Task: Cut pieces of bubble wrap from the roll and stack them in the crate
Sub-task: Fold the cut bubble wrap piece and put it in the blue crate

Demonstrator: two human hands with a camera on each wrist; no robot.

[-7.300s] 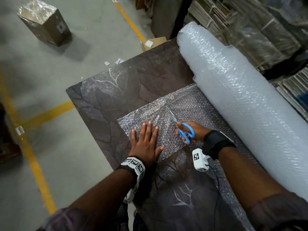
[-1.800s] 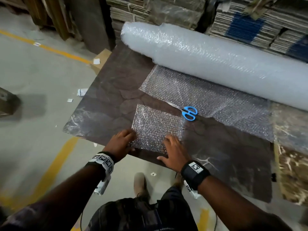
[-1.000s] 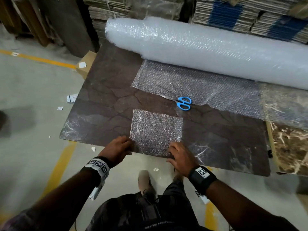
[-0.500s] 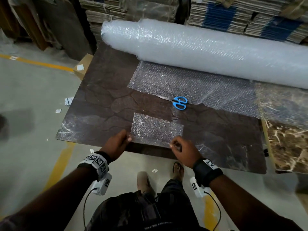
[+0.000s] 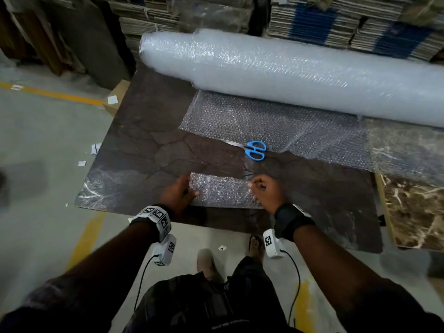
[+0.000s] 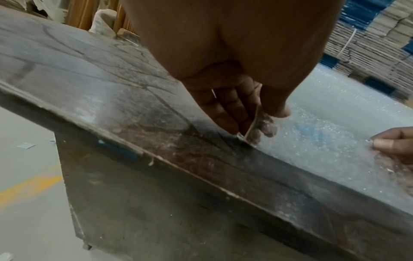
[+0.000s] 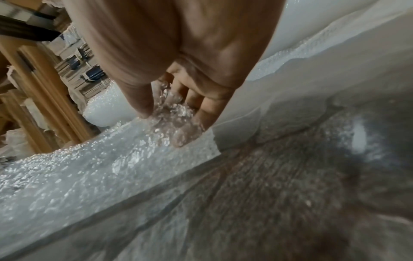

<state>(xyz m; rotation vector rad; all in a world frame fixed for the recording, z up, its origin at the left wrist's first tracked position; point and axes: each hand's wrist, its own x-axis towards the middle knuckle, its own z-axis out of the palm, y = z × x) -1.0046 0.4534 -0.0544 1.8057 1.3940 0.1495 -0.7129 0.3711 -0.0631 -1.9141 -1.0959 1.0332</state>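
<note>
A cut piece of bubble wrap is folded over near the front edge of the dark marbled table. My left hand pinches its left edge between thumb and fingers. My right hand pinches its right edge. The big white roll of bubble wrap lies along the back of the table, with its loose sheet spread flat in front of it. Blue-handled scissors rest at that sheet's cut edge, beyond both hands. No crate is in view.
Stacks of flattened cardboard stand behind the roll. A lighter marbled board adjoins the table on the right. A small cardboard box sits on the floor at the table's far left corner. Yellow lines mark the concrete floor.
Earlier the right hand cut the sheet, then set the scissors down. Both hands took the cut piece by its near edge and have folded it away from me, so it shows half as deep.
</note>
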